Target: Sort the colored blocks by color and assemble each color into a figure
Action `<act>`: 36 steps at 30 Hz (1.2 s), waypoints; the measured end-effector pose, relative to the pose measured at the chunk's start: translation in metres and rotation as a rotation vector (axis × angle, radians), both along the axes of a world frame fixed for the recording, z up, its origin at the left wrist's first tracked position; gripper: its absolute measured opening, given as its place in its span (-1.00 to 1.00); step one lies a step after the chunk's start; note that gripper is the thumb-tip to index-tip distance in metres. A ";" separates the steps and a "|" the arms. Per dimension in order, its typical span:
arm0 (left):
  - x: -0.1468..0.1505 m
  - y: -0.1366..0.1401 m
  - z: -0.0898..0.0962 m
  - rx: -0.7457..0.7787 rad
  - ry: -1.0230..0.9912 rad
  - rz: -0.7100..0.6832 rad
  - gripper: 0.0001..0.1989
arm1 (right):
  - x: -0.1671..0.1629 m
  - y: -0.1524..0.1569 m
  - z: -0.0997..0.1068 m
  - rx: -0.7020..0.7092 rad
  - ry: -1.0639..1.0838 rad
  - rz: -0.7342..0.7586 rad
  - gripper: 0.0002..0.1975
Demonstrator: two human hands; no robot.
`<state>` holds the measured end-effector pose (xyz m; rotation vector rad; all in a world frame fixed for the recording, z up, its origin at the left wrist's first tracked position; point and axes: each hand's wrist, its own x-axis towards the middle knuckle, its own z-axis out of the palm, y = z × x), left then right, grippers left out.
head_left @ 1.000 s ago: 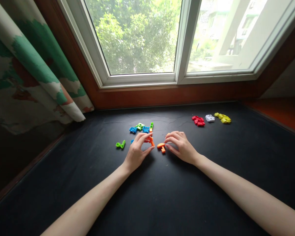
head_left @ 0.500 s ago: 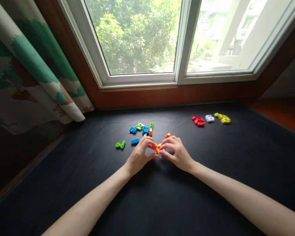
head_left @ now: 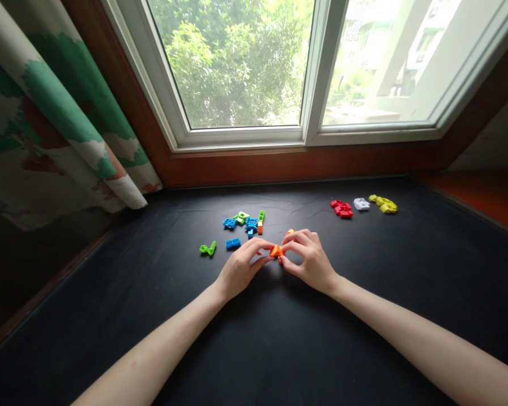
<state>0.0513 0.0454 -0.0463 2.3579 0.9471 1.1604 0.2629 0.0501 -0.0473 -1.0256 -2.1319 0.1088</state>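
Note:
Between my two hands is a small orange plastic building piece, its exact shape partly covered by fingers. My left hand pinches it from the left with thumb and fingers. From the right, my right hand grips the same piece in its fingertips. Another orange piece lies just behind my right hand, partly hidden. Left of my left hand lie a blue block and a green angled piece. Behind it is a group of blue pieces with green and orange ones.
Red pieces, white pieces and yellow pieces lie in separate small piles at the back right of the black tabletop. A window stands behind the table, and a patterned curtain hangs at the left.
The orange piece has been turned between my fingers. My left fingers have closed in closer around it, and both hands have shifted slightly.

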 end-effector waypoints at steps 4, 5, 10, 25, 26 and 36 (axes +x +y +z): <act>0.000 0.000 0.000 -0.004 0.011 -0.002 -0.83 | 0.001 0.000 0.000 0.039 -0.028 -0.026 -0.99; 0.000 0.000 -0.001 -0.001 0.015 0.001 -0.83 | 0.001 0.000 0.000 0.045 -0.033 -0.030 -0.99; -0.001 0.000 -0.003 0.016 0.030 0.035 -0.84 | 0.001 0.000 0.002 0.066 -0.052 -0.036 -0.98; -0.001 0.001 -0.005 -0.005 0.044 0.082 -0.82 | 0.002 0.003 0.000 0.122 -0.001 0.050 -0.94; -0.001 0.002 -0.006 -0.009 0.042 0.086 -0.81 | 0.002 0.003 0.000 0.128 -0.002 0.052 -0.94; -0.002 0.003 -0.005 -0.044 0.037 0.036 -0.85 | 0.003 0.003 -0.001 0.132 -0.002 0.080 -0.96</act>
